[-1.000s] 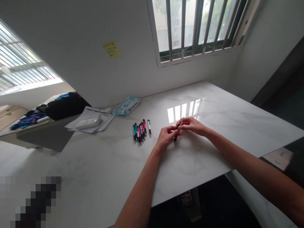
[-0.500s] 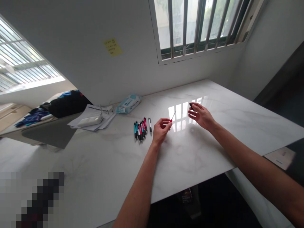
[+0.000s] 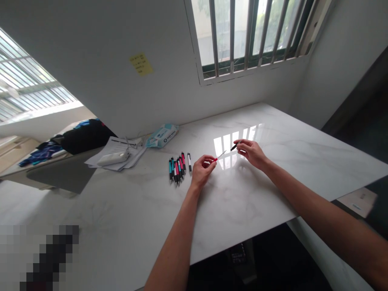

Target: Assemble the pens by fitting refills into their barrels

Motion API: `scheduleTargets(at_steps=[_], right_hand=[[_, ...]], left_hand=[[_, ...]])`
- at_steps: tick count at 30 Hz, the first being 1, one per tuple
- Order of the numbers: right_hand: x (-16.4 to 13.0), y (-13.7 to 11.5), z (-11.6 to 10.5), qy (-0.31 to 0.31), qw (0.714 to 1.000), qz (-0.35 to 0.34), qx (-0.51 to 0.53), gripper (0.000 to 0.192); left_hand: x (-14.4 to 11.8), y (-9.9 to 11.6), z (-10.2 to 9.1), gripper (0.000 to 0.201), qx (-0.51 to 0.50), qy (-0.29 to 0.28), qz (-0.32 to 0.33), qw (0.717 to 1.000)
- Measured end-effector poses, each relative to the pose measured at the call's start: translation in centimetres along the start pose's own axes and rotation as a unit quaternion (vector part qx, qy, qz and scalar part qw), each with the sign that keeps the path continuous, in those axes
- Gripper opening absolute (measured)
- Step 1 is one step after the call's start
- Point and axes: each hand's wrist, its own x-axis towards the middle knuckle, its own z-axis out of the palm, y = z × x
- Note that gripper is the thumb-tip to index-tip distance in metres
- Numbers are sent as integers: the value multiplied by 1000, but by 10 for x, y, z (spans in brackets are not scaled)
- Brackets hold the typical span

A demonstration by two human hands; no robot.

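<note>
**Op:** Since the half-second-old frame, both hands are drawing back toward each other. I'm watching the right hand point(image 3: 250, 152) coming in from the far right, now nearly meeting the left.

**Spotter:** What are they holding?

**Op:** I'm seeing the left hand point(image 3: 202, 169) curled mostly closed, thumb and fingers pinching the red pen body point(image 3: 214, 159), with its thin refill point(image 3: 222, 154) sticking out toward the right. Across from it, the fingertips are closing on a small black tip piece point(image 3: 234, 146), and the other fingers are loosely bent.

**Spotter:** Touching yet?

**Op:** Not quite. I'm reading the black piece as just beside the end of the refill, lined up with it but apart. Both parts are hovering over the marble table point(image 3: 273, 190), right by the window's reflection.

**Spotter:** So how far along?

**Op:** I'm judging this pen as taken apart and not yet back together; joining the two parts is what's left. To the left, a row of pens point(image 3: 178, 166) is lying together on the table, looking whole, though I can't tell that for certain. Farther left and farther away, a wipes pack point(image 3: 162, 135) and some papers point(image 3: 117, 155) are sitting untouched.
</note>
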Motion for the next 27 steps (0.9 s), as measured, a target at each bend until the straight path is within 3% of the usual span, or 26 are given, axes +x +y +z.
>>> scheduleTargets(at_steps=[11, 27], right_hand=[[-4, -3, 8, -27, 999, -18, -2, 26], [-11, -11, 9, -60, 996, 20, -65, 37]], left_hand=[[0, 3, 0, 23, 9, -3, -13, 1000], [0, 5, 1, 26, 0, -18, -10, 1000]])
